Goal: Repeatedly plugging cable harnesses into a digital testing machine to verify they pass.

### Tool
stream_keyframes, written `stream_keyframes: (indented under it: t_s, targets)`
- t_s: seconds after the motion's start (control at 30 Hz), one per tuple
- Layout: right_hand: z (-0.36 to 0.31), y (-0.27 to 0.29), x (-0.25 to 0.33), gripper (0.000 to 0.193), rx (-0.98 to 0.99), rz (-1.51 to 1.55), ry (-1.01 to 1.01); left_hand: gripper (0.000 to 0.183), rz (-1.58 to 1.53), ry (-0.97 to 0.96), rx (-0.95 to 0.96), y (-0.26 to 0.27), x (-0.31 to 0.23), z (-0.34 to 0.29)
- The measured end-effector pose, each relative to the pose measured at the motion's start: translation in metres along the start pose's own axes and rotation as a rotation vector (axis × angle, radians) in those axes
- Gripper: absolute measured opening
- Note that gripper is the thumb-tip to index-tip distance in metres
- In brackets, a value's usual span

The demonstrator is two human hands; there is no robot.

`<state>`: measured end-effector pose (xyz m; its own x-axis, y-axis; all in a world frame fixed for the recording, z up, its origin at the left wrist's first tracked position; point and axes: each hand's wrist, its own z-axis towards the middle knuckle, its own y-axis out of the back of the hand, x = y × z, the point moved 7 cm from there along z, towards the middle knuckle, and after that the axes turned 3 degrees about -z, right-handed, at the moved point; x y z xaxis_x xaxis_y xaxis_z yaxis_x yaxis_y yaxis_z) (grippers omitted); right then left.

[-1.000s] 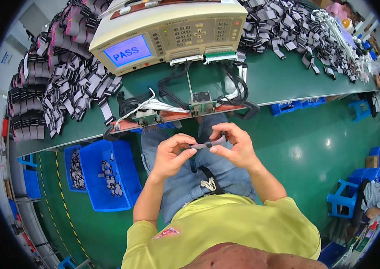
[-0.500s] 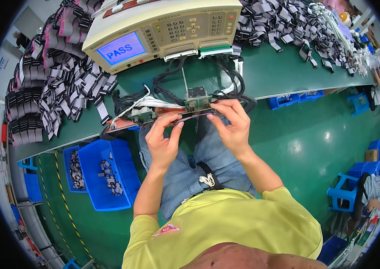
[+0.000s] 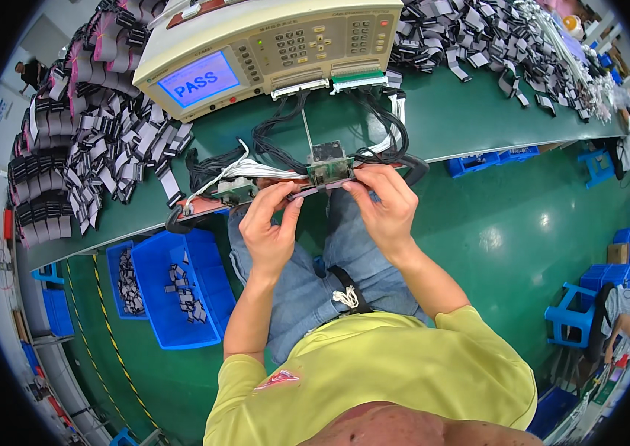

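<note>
A short flat ribbon cable [image 3: 320,189] stretches between my two hands at the front edge of the bench. My left hand [image 3: 270,229] pinches its left end between thumb and fingers. The other end sits in the pinch of my right hand [image 3: 387,209]. Right behind the cable stands a small test fixture [image 3: 329,169] with a green circuit board and a dark block on top, and the cable lies against or very close to its front. My fingers hide the cable's ends. Left of it, a second green board [image 3: 237,191] with pale connectors is mounted on the same strip.
A beige tester [image 3: 270,59] with a lit screen stands at the back, its black wire bundles [image 3: 274,134] running to the fixture. Ribbon cables are heaped at left [image 3: 118,152] and right [image 3: 471,44]. A blue bin [image 3: 218,297] holding cables stands on the floor at left.
Both hands have shifted slightly up and away from me, bringing the ribbon cable closer to the fixture's front. Both pinches hold as before.
</note>
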<state>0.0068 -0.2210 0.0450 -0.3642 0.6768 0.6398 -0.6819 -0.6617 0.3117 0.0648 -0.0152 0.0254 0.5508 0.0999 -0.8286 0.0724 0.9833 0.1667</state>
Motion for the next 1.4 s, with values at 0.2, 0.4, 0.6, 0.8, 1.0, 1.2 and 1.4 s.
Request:
stream_keyframes:
  t_s: [0.2,0.4,0.6,0.8,1.0,1.2,1.4]
  targets:
    - [0.001,-0.002,0.000,0.023,-0.001,-0.002,-0.054,0.028,0.035,-0.010,0.008,0.002,0.001,0.000]
    - [0.002,-0.007,-0.007,0.023,-0.018,-0.004,-0.140,0.028,0.035,-0.029,0.010,-0.001,-0.004,0.002]
    - [0.005,-0.010,-0.006,0.027,-0.017,-0.066,-0.070,0.036,0.026,-0.016,-0.003,-0.001,-0.003,-0.002]
    - [0.003,-0.012,0.035,0.035,0.116,-0.094,0.252,0.038,-0.056,0.056,-0.011,0.003,0.005,-0.014]
    - [-0.002,-0.025,0.042,0.038,0.346,-0.146,0.204,0.032,-0.060,-0.040,0.062,-0.003,-0.014,-0.015]
    - [0.002,-0.024,0.047,0.018,0.261,-0.284,0.269,0.034,-0.050,0.015,0.088,-0.023,-0.008,-0.005]
    - [0.008,-0.028,0.046,0.013,0.203,-0.329,0.216,0.036,0.069,-0.036,-0.034,-0.019,0.002,-0.001]
